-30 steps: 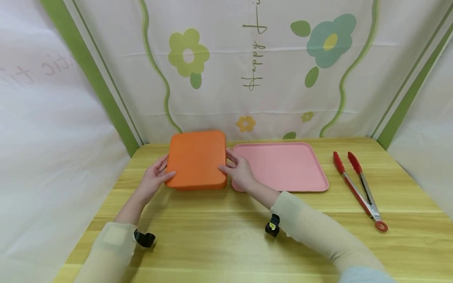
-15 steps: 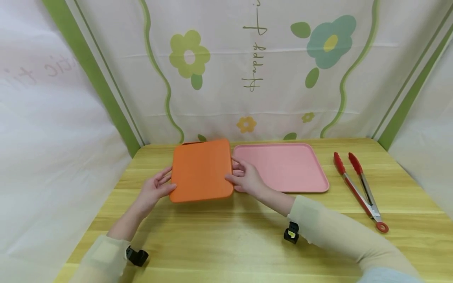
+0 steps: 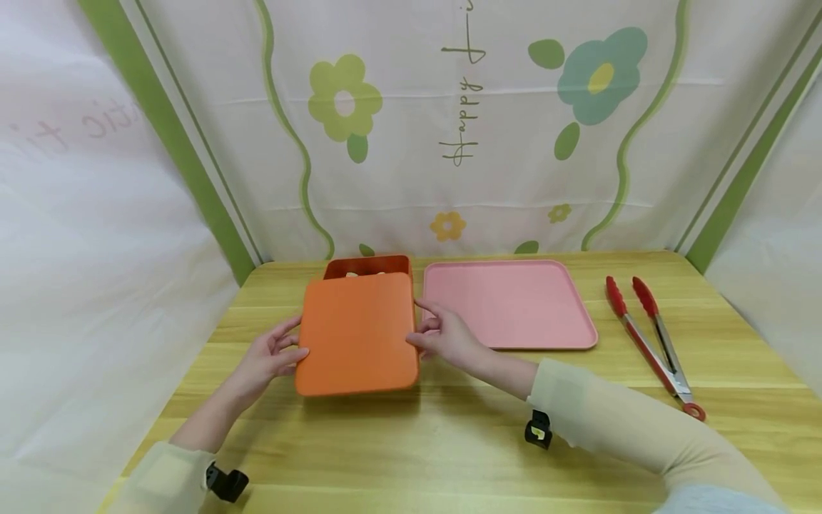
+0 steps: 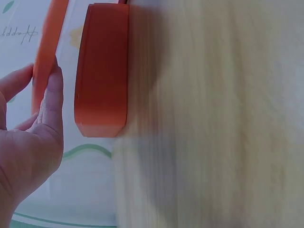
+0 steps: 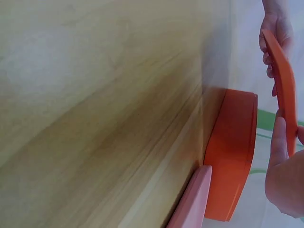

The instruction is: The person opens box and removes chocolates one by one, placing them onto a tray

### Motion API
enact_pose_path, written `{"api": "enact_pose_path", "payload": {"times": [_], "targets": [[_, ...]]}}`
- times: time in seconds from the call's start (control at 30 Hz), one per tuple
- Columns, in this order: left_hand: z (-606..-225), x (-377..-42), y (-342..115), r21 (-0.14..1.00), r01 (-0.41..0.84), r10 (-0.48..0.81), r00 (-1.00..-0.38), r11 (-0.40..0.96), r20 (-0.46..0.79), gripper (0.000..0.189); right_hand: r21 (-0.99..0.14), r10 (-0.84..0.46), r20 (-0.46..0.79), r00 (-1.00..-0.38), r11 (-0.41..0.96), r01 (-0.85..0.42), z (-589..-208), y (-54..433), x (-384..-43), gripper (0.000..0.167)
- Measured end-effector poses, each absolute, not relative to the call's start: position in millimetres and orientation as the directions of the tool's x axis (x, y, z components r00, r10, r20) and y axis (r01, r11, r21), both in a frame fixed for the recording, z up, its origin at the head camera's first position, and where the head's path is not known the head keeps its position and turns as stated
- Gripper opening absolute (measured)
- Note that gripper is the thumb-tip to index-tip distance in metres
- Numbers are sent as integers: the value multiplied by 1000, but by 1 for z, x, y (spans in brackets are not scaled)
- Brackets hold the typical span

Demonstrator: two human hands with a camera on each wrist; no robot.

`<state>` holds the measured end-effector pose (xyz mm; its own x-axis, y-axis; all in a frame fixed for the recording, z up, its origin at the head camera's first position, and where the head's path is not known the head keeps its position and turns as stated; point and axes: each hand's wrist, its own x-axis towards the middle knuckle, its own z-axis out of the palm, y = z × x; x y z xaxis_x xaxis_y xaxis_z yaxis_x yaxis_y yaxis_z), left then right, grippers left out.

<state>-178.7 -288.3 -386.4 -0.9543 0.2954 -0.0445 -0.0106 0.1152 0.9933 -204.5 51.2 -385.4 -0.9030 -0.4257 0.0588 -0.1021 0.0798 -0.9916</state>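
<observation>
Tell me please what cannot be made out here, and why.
Head view: inside of the orange box, mostly hidden by the lid; pale contents, too small to name.
Left wrist: one end of the lid, cut off by the top edge.
Right wrist: most of the pink tray, cut off by the bottom edge.

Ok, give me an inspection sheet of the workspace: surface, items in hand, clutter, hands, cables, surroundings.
Surface: wood-grain tabletop, bearing a pink rectangular tray and, right of it, red-and-silver tongs with arms spread.
Job's things: orange square lid, raised apart from the orange box; pale contents, too hidden to identify.
Clutter: nothing seen.
Hands: left hand and right hand pinch opposite edges of the lid.
Cables: nothing seen.
Surroundings: white flower-print fabric behind.
</observation>
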Motion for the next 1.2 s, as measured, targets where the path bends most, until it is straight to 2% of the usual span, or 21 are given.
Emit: {"api": "enact_pose_path", "payload": {"times": [0.23,0.4,0.67,0.9,1.2], "targets": [[-387,-169,-299,978,-54,283,-953,200,-111,71,-987,-509,33,-860,119,-109,-387,49,-194,74],[-387,-164,-306,961,-73,270,-952,268,-147,72,-993,-534,17,-845,88,-76,-390,44,-189,77],[-389,-157,-316,955,-95,374,-906,280,-200,82,-997,-559,-60,-827,80,18,-399,42,-178,84],[-390,-153,-321,935,-109,397,-884,337,-246,89,-989,-585,-56,-809,141,-33,-402,44,-165,87],[-401,-149,-324,929,-85,426,-871,361,-245,86,-996,-600,-45,-799,87,-10,-410,43,-146,89]]}}
